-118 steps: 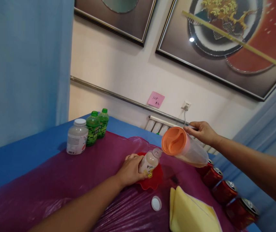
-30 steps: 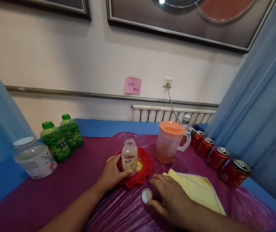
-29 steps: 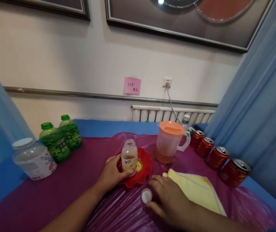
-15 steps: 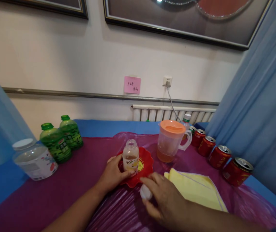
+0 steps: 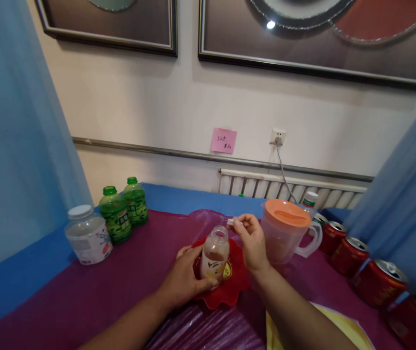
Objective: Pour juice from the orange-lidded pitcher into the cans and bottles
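Observation:
A small open-mouthed glass bottle with amber liquid and a printed label stands over the red scalloped plate. My left hand is wrapped round its left side and lower front. To the right of the bottle's mouth, my right hand pinches a white cap, raised at about the height of the rim and apart from it. Behind my right hand is a clear pitcher with an orange lid.
Two green bottles and a white-lidded jar stand at left. Several red cans line the right side, near a small clear bottle. A yellow cloth lies partly under my right forearm on purple plastic sheeting.
My right hand has risen from low beside the plate to next to the bottle's mouth, bringing the white cap up. The bottle stays in my left hand. The view has shifted left.

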`<state>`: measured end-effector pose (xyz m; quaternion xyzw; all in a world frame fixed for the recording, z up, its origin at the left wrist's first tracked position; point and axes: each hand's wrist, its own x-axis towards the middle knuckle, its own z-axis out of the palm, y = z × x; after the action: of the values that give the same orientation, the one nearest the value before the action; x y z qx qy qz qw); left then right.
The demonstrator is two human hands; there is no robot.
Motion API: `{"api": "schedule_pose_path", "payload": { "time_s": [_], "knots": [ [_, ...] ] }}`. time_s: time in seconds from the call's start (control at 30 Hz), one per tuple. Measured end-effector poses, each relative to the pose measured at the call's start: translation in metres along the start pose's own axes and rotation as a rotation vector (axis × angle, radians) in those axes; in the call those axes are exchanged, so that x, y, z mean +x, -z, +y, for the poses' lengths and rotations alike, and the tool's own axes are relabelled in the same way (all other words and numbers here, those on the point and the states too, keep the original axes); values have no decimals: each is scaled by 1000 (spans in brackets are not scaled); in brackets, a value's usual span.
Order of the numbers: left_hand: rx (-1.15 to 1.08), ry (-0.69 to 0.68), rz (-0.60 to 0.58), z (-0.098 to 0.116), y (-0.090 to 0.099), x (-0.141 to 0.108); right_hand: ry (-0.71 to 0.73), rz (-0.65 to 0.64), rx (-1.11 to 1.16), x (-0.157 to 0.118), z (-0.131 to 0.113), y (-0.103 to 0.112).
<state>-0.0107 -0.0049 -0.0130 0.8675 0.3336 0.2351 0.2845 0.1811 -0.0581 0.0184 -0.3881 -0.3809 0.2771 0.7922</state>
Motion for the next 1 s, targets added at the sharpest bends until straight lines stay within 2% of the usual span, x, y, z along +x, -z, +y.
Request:
{"api": "schedule_pose_path", "payload": {
  "time_s": [0.13,0.3,0.57,0.77,1.0],
  "knots": [
    [-15,-3,-17,4,2,-1,-17,-98,52,-8,-4,-1],
    [-8,-6,-7,5,6,-2,-4,-211,-40,-12,-12,-7],
    [-49,-51,-36,5,6,-4,214,-338,-326,-11,-11,3],
    [-61,-103,-55,8,7,-5,390,-427,-416,-10,-20,6],
    [-58,-98,-49,12,8,-5,437,-454,-429,-8,-20,7]
  ]
}}
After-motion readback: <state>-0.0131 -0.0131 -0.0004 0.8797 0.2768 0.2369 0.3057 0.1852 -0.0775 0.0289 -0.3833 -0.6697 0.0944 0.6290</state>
